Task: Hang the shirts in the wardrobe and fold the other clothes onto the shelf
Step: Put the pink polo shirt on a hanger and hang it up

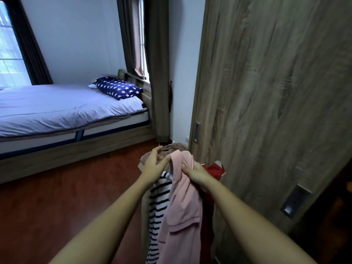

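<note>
A pink shirt (181, 212) hangs down in front of me, bunched at its top in my right hand (197, 175), which grips it. My left hand (155, 163) is spread with straight fingers against the pile, touching a brownish garment (167, 151) just left of the pink one. A navy-and-white striped garment (158, 202) hangs beside the pink shirt. A red garment (214, 171) shows behind my right hand. What carries the pile is hidden. The wooden wardrobe door (270, 103) stands at the right, closed over most of the front.
A bed (57, 111) with a pale cover and a star-patterned pillow (119, 88) fills the left. Brown curtains (158, 73) hang by the wall corner. The floor (66, 197) is red-brown wood. A dark gap (339, 216) lies beyond the door's right edge.
</note>
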`<state>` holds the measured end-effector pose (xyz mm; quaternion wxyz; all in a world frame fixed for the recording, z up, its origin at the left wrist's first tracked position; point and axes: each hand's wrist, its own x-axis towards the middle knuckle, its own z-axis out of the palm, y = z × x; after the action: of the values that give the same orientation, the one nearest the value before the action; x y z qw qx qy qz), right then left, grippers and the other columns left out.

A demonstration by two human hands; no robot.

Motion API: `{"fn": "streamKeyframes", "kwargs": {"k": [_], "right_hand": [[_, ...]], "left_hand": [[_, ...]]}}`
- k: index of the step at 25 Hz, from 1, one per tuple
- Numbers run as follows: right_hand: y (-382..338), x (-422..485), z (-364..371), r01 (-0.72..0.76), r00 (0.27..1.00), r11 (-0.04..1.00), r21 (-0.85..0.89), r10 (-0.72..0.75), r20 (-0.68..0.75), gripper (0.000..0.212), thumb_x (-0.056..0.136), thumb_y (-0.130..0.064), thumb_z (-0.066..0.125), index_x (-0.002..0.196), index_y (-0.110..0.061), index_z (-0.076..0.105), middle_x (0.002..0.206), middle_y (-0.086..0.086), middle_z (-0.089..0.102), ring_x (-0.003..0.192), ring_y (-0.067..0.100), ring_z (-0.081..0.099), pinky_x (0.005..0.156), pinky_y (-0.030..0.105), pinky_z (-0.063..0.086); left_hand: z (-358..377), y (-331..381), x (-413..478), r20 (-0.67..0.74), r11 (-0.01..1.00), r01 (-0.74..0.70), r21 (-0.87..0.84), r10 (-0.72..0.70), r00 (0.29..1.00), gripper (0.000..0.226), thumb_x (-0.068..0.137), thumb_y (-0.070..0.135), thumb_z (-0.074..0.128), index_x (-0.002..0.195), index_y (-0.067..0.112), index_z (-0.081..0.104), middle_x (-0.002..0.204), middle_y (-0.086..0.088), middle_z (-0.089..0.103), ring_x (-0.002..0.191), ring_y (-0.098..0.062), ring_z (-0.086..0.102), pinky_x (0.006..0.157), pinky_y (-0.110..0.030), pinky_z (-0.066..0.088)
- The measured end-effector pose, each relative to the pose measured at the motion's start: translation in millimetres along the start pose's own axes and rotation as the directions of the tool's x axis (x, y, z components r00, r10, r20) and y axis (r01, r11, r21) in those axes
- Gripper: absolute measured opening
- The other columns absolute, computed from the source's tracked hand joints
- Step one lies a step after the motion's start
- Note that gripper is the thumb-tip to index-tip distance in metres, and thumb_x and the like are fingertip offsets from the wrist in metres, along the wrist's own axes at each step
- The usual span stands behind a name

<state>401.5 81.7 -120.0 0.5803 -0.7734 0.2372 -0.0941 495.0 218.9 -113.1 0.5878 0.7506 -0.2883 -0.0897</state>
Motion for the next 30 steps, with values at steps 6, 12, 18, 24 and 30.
{"fn": "streamKeyframes", "kwargs": {"k": [6,12,18,24,30], "right_hand": [[-11,-54,-48,0.027,0.999,0.998,-0.061,-0.029,-0.037,0.022,0.095,-0.035,0.047,0.108,-0.022,0.060,0.105,0.001,0.066,0.098,0.011,0.059,0.081,0.010,0.045],[-21,-128,-119,0.051,0.975,0.998,0.048,-0.039,-0.220,0.050,0.091,-0.056,0.043,0.128,-0.026,0.055,0.117,-0.003,0.061,0.109,0.007,0.055,0.081,0.010,0.046],[-13,-202,-194,0.170,0.557,0.979,-0.109,-0.187,-0.809,0.046,0.098,-0.040,0.035,0.127,-0.006,0.046,0.132,0.013,0.046,0.120,0.022,0.046,0.089,0.017,0.028],[0,-271,-220,0.268,0.454,0.897,-0.351,-0.439,-0.775,0.042,0.075,-0.051,0.049,0.095,-0.015,0.042,0.090,0.005,0.049,0.070,0.010,0.047,0.062,0.008,0.036],[21,-306,-232,-0.192,0.641,0.704,-0.684,-0.438,-0.630,0.050,0.071,-0.015,0.064,0.111,-0.008,0.035,0.113,0.010,0.042,0.097,0.033,0.055,0.075,0.037,0.046]], "left_hand": [[22,55,-3,0.378,0.941,-0.335,0.037,0.297,0.877,0.049,0.070,0.035,0.062,0.119,0.033,0.057,0.114,0.010,0.064,0.107,-0.002,0.058,0.089,-0.016,0.045],[91,142,-34,0.289,0.640,-0.755,0.144,0.702,0.650,0.037,0.085,0.035,0.045,0.092,0.006,0.067,0.090,-0.007,0.067,0.085,-0.016,0.056,0.075,-0.020,0.039],[164,216,-70,0.242,0.555,-0.821,0.137,0.785,0.571,0.035,0.089,0.033,0.043,0.082,0.001,0.054,0.076,-0.016,0.061,0.071,-0.031,0.056,0.064,-0.033,0.034],[225,262,-106,0.243,0.551,-0.816,0.176,0.779,0.578,0.027,0.092,0.026,0.048,0.084,0.000,0.052,0.084,-0.024,0.064,0.081,-0.042,0.060,0.066,-0.042,0.040],[253,299,-129,0.175,0.551,-0.807,0.210,0.791,0.586,0.022,0.094,0.019,0.048,0.087,-0.002,0.052,0.088,-0.026,0.063,0.084,-0.044,0.059,0.067,-0.045,0.041]]}}
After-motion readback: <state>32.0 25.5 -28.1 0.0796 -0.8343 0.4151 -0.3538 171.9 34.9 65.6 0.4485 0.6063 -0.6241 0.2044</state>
